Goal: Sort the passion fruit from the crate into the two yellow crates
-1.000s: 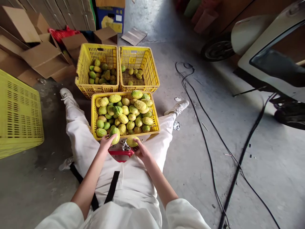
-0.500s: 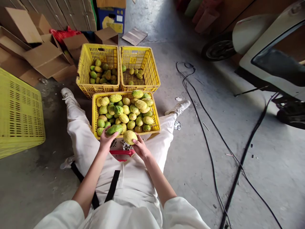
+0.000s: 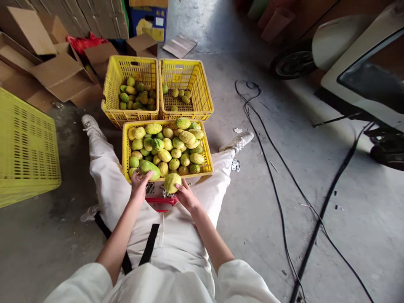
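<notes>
Clasped in the part-curled left hand (image 3: 139, 182), a green fruit (image 3: 149, 169) was held at the near crate's (image 3: 206, 170) seven-o'clock rim; a yellow fruit (image 3: 172, 182) was pinched by the right hand (image 3: 186, 195), at six o'clock. Both had just been turned, neither released, so handling was judged unfinished.

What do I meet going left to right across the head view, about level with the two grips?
Tall yellow crate, left trouser leg, green fruit in the left grip, yellow fruit in the right grip, right trouser leg, thick black cable.
</notes>
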`<state>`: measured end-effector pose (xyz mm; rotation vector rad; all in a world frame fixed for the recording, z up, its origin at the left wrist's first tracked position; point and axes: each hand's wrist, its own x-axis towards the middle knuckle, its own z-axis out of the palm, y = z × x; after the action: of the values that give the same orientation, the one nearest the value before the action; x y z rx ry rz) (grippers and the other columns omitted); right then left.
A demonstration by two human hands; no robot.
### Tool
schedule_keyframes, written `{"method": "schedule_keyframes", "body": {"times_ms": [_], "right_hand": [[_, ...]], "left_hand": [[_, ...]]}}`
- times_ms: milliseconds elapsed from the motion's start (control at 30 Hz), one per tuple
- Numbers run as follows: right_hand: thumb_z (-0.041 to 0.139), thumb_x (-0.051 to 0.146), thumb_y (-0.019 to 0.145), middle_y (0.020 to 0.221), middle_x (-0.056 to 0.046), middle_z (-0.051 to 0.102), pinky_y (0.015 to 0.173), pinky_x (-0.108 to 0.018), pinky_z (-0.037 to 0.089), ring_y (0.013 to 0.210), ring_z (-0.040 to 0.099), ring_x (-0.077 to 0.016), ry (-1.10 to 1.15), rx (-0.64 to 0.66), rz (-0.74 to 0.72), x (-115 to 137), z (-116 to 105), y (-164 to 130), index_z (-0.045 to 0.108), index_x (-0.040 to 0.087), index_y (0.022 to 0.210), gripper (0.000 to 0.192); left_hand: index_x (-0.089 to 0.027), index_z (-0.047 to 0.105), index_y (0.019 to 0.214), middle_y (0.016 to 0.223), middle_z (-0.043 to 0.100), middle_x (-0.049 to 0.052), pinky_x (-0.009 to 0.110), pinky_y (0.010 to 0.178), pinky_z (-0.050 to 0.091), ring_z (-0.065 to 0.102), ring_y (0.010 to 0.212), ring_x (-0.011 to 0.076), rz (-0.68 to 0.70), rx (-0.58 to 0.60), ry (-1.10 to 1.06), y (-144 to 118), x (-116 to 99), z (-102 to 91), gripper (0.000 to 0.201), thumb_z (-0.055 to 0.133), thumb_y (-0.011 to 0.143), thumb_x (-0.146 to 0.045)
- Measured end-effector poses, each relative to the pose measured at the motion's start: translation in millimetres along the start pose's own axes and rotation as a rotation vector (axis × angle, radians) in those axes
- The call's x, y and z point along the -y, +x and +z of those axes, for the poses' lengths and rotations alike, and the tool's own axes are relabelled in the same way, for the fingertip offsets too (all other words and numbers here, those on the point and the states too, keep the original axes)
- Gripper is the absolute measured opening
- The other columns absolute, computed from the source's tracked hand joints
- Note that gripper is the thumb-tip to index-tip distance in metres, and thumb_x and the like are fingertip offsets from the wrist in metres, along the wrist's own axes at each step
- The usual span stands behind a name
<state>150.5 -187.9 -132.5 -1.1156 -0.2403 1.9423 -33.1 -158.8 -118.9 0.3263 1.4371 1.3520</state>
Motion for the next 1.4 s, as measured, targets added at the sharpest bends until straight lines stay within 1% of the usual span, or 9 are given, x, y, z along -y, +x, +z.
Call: {"method": "schedule_keyframes", "body": {"times_ms": [100,200,300,400,600,767,933,1100,1400], "right_hand": [[0.089,0.033,0.059,0.091,0.004,0.068,0.074,-0.024,0.051,0.082,0.064,-0.0131,0.021,-0.044,-0.027,-3,0,1,0.058,0.028,0.095,0.048],[0.089,0.029,0.058,0.092,0.005,0.069,0.077,-0.024,0.051,0.084,0.065,-0.0133,0.015,-0.084,-0.057,-2,0,0,0.057,0.031,0.104,0.056],[0.088,0.025,0.058,0.097,0.005,0.068,0.080,-0.026,0.052,0.088,0.066,-0.0140,-0.009,-0.064,-0.063,2,1,-2,0.056,0.033,0.109,0.060],[0.088,0.022,0.058,0.101,0.004,0.067,0.081,-0.027,0.052,0.090,0.066,-0.0146,-0.028,-0.048,-0.056,5,3,-2,0.058,0.032,0.106,0.058],[0.088,0.019,0.054,0.091,0.006,0.066,0.077,-0.026,0.050,0.084,0.063,-0.0136,-0.040,-0.066,-0.068,-1,3,0,0.054,0.030,0.095,0.055],[0.089,0.022,0.052,0.089,0.005,0.064,0.079,-0.026,0.051,0.084,0.063,-0.0134,-0.047,-0.100,-0.069,-5,2,1,0.051,0.028,0.090,0.054],[0.090,0.021,0.049,0.097,0.004,0.064,0.080,-0.027,0.052,0.090,0.063,-0.0152,-0.067,-0.128,-0.093,-7,1,4,0.053,0.029,0.095,0.059],[0.090,0.021,0.052,0.098,0.004,0.064,0.081,-0.028,0.051,0.091,0.061,-0.0152,-0.112,-0.103,-0.097,-9,0,3,0.057,0.028,0.093,0.053],[0.090,0.025,0.055,0.095,0.003,0.065,0.083,-0.026,0.051,0.091,0.062,-0.0148,-0.112,-0.108,-0.116,-9,-5,6,0.059,0.026,0.091,0.048]], "left_hand": [[-0.020,0.058,0.092,0.096,0.070,0.004,0.038,0.091,0.051,0.066,0.096,0.0207,-0.053,0.011,0.038,0,1,-1.1,0.045,0.088,0.061,-0.035],[-0.021,0.060,0.090,0.094,0.070,0.004,0.037,0.086,0.052,0.066,0.096,0.0219,-0.129,-0.007,0.085,1,3,-1.5,0.040,0.085,0.063,-0.035],[-0.023,0.061,0.090,0.097,0.069,0.003,0.034,0.080,0.054,0.066,0.100,0.0230,-0.205,-0.051,0.066,3,5,-1.0,0.037,0.080,0.065,-0.041],[-0.023,0.062,0.088,0.101,0.069,0.004,0.032,0.075,0.054,0.064,0.103,0.0236,-0.203,-0.079,0.043,3,4,-0.7,0.035,0.076,0.066,-0.046],[-0.023,0.063,0.091,0.101,0.070,0.005,0.030,0.072,0.051,0.064,0.105,0.0243,-0.202,-0.087,0.141,3,0,-2.4,0.043,0.081,0.059,-0.044],[-0.025,0.062,0.088,0.106,0.069,0.005,0.034,0.073,0.055,0.063,0.109,0.0267,-0.271,-0.098,0.027,7,-3,-1.4,0.041,0.085,0.057,-0.037],[-0.022,0.063,0.091,0.107,0.068,0.007,0.040,0.087,0.057,0.065,0.104,0.0257,-0.204,-0.006,0.020,5,-4,-1.0,0.046,0.088,0.055,-0.034],[-0.021,0.057,0.104,0.104,0.067,0.006,0.044,0.098,0.052,0.066,0.103,0.0254,-0.127,-0.002,0.115,0,6,-0.3,0.061,0.089,0.051,-0.023],[-0.023,0.061,0.097,0.098,0.069,0.002,0.040,0.099,0.052,0.066,0.106,0.0225,-0.007,0.015,0.083,2,8,0.5,0.045,0.086,0.059,-0.024]]}}
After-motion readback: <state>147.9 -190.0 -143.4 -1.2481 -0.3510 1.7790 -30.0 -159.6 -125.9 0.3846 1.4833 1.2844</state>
